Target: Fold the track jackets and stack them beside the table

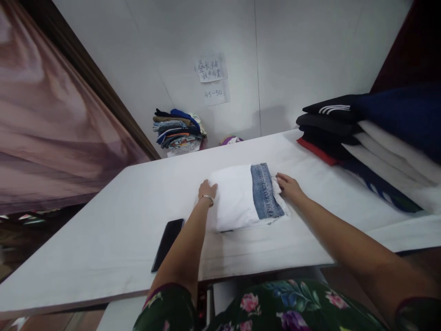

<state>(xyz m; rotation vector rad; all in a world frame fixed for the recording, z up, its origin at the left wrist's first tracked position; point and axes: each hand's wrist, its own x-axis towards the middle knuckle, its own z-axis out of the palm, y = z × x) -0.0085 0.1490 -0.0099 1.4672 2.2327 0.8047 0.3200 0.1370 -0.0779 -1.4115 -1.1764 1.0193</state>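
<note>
A folded white garment [234, 197] with a blue denim band [265, 191] lies flat on the white-covered table in front of me. My left hand [207, 189], with a bracelet at the wrist, grips its left edge with the fingers bent over the cloth. On the opposite side, my right hand [288, 186] holds the right edge, beside the denim band, where some white cloth sticks out in loose folds. Parts of the fingers of both hands are hidden against the cloth.
A dark phone [167, 244] lies beside my left forearm on the table [113, 230]. Stacked clothes [179, 131] stand at the back by the wall, and a larger pile of folded clothes [330, 124] at the right. A pink curtain [62, 115] hangs at the left.
</note>
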